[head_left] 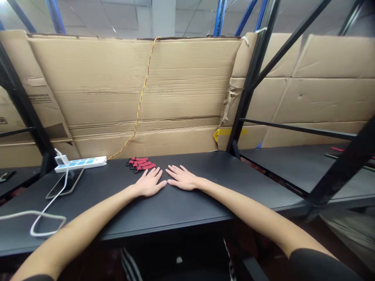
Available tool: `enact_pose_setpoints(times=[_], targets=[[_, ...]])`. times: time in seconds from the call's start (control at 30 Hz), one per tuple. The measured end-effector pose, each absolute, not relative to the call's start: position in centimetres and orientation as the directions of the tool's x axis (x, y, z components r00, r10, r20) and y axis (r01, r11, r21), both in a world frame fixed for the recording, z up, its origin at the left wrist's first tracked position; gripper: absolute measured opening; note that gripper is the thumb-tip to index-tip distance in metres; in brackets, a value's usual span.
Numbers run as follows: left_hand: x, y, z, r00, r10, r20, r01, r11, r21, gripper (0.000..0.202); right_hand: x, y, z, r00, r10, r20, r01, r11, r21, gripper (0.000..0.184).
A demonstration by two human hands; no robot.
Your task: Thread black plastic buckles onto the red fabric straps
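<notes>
My left hand (148,183) lies flat on the black tabletop (187,210), palm down with its fingers apart. Beside it my right hand (182,178) rests the same way, fingers spread and pointing left. The two thumbs meet or nearly meet at the tips. Neither hand holds anything. Just beyond my left fingertips lie several red fabric straps (142,164) with black loops at their left ends, bunched side by side. Whether the left fingers touch the nearest strap I cannot tell.
A white power strip (84,163) with a plug and white cable (65,183) sits at the back left. A dark tablet or phone (66,183) lies below it. Cardboard (181,89) walls the back; a twisted yellow-red cord (142,93) hangs there. Black posts (249,86) flank the table.
</notes>
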State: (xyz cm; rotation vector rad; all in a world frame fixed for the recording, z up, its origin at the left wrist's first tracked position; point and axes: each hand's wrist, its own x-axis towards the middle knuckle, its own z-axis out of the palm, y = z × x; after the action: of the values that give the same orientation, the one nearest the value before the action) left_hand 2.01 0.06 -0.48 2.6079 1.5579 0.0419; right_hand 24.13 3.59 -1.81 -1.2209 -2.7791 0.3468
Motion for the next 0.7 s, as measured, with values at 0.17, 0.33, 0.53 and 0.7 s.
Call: enact_pose_setpoints(times=[0.17,0.33,0.53,0.7], targets=[[1.99,0.13,-0.54,0.477,0.878,-0.028,0.875,-0.472,0.105,0.081,24.12,3.73,-1.93,-0.68,0.733,-0.008,0.713,0.658,-0.243,0.079],[1.98,0.21,-0.68,0.482,0.876,-0.018,0.871,-0.477,0.116,0.081,24.14,3.91,-2.11,-0.683,0.731,-0.005,0.71,0.661,-0.242,0.08],[1.86,0.38,-0.91,0.494,0.869,0.009,0.863,-0.491,0.12,0.078,24.17,3.82,-2.13,-0.684,0.73,0.011,0.705,0.665,-0.246,0.079],[1.92,0.35,-0.85,0.489,0.872,-0.004,0.866,-0.485,0.118,0.079,24.16,3.73,-2.08,-0.683,0.73,0.015,0.703,0.663,-0.256,0.079]])
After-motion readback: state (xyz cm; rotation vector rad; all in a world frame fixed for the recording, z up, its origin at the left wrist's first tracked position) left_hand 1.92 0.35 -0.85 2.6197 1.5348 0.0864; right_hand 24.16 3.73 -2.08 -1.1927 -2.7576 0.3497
